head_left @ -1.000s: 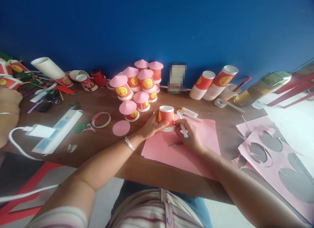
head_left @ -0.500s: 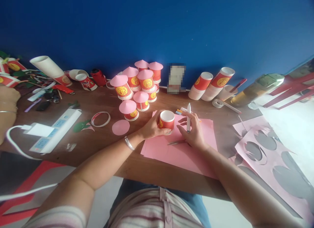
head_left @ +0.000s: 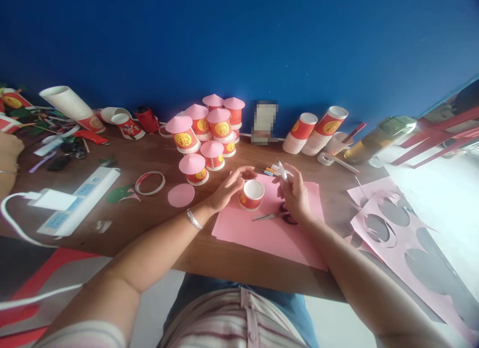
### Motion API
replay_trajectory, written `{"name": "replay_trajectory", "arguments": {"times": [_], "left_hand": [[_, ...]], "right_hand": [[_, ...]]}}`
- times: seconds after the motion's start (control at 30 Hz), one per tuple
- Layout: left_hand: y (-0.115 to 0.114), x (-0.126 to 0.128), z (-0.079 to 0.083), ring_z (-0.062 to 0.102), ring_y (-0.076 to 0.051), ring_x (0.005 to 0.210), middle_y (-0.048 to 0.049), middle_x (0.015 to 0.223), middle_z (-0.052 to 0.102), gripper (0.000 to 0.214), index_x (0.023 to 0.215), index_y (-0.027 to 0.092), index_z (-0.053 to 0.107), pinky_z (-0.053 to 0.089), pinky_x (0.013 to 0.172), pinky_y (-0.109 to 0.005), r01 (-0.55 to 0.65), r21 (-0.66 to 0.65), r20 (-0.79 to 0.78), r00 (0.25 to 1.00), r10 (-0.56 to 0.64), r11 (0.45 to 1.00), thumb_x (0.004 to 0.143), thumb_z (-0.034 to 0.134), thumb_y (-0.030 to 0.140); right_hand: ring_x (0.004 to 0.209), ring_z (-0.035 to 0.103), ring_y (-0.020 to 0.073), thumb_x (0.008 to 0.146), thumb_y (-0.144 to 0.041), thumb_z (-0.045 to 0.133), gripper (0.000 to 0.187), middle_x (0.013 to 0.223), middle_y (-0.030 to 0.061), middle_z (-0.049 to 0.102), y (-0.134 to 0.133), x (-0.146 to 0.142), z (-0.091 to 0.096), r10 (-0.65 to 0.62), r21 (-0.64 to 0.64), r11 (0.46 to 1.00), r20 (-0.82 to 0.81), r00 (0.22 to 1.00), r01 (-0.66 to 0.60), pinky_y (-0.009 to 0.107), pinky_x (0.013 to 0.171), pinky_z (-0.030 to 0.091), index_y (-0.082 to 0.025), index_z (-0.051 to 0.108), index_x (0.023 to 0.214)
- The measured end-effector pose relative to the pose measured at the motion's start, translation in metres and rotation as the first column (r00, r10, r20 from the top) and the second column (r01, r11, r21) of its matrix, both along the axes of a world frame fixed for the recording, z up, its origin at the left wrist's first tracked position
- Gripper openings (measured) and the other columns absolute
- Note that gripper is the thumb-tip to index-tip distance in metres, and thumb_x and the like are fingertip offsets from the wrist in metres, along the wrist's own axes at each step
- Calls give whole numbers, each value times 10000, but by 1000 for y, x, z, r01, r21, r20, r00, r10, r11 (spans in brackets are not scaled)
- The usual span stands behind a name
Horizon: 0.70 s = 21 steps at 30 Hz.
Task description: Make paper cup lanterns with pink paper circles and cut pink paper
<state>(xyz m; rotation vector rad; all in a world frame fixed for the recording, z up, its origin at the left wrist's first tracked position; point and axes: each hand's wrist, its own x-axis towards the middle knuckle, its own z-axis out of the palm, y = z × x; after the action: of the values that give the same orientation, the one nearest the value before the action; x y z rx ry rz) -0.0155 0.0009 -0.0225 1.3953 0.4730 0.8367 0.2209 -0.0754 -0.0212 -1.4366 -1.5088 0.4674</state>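
Note:
A short red and white paper cup [head_left: 250,199] with a gold emblem stands upright on the pink paper sheets [head_left: 269,238]. My left hand [head_left: 232,187] is beside it at the upper left, fingers stretched and thumb apart; whether it touches the rim I cannot tell. My right hand [head_left: 296,190] is closed around a white pen-like tube [head_left: 282,172], its narrow tip pointing up and to the left. Scissors [head_left: 270,216] with dark handles lie on the pink sheets, partly under my right hand. Left of the sheets lies a pink paper disc [head_left: 181,195].
Several cups with pink cone roofs [head_left: 185,134] stand at the back. Stacked cups [head_left: 325,131], a tape roll [head_left: 326,158] and a bottle [head_left: 379,138] sit behind right. A power strip [head_left: 80,200] is left; cut paper scraps [head_left: 396,253] are right.
My left hand has let go of the cup and lifted up and away from it; the cup now rests on the pink paper. The white tube has tilted left in my right hand.

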Motion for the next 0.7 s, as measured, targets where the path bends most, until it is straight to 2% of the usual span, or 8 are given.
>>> {"name": "replay_trajectory", "arguments": {"times": [0.07, 0.17, 0.23, 0.3, 0.4, 0.5, 0.7], "left_hand": [[2, 1, 1, 643, -224, 1127, -85, 1132, 693, 546, 1206, 204, 639, 496, 1027, -365, -153, 7, -21, 988, 153, 988, 982, 556, 695], [4, 2, 6, 621, -170, 853, -7, 841, 621, 480, 892, 206, 592, 511, 882, -323, -346, 68, -76, 933, 351, 936, 956, 611, 681], [3, 2, 10, 562, -151, 725, 21, 711, 539, 524, 744, 214, 516, 482, 778, -309, -372, 122, -113, 916, 385, 920, 939, 627, 687], [0, 2, 14, 466, -133, 636, 34, 627, 446, 580, 648, 215, 435, 420, 690, -304, -345, 161, -160, 916, 369, 925, 956, 604, 677], [-3, 3, 16, 359, -120, 620, 43, 613, 362, 583, 624, 209, 393, 344, 644, -298, -301, 169, -181, 927, 329, 939, 960, 616, 631], [-2, 5, 14, 369, -117, 634, 46, 638, 398, 529, 663, 205, 443, 342, 644, -287, -298, 131, -160, 935, 317, 945, 939, 647, 608], [5, 4, 9, 396, -112, 623, 56, 640, 463, 442, 752, 193, 565, 367, 644, -284, -342, 119, -152, 921, 358, 932, 887, 700, 591]], "right_hand": [[568, 586, 159, 1068, -417, 445, 254, 862, 14, 712, 0, 3, 1, -59, -29, 998, 71, 996, 62, 298, 567, 491, -257, 576, 1215], [614, 632, 199, 1058, -441, 471, 253, 800, 45, 705, 3, 12, 3, -172, -4, 984, 257, 951, 179, 303, 564, 444, -250, 627, 1000], [643, 646, 211, 1043, -422, 493, 268, 777, 57, 713, 7, 17, 4, -205, 28, 977, 415, 886, 213, 301, 568, 421, -248, 643, 903], [688, 664, 219, 1032, -384, 506, 279, 797, 71, 736, 14, 20, 5, -178, 9, 977, 577, 797, 212, 298, 576, 417, -240, 671, 858], [793, 703, 233, 1016, -305, 531, 221, 945, 77, 788, 26, 17, 9, -100, -80, 974, 696, 711, 214, 303, 614, 455, -244, 741, 979], [858, 729, 251, 1013, -272, 549, 229, 1059, 92, 803, 41, 8, 16, -37, -158, 961, 737, 675, 225, 325, 670, 496, -252, 769, 1073], [923, 764, 329, 992, -210, 561, 253, 1030, 177, 809, 66, -7, 26, 92, -325, 908, 769, 633, 263, 392, 772, 539, -172, 809, 1023]]}}
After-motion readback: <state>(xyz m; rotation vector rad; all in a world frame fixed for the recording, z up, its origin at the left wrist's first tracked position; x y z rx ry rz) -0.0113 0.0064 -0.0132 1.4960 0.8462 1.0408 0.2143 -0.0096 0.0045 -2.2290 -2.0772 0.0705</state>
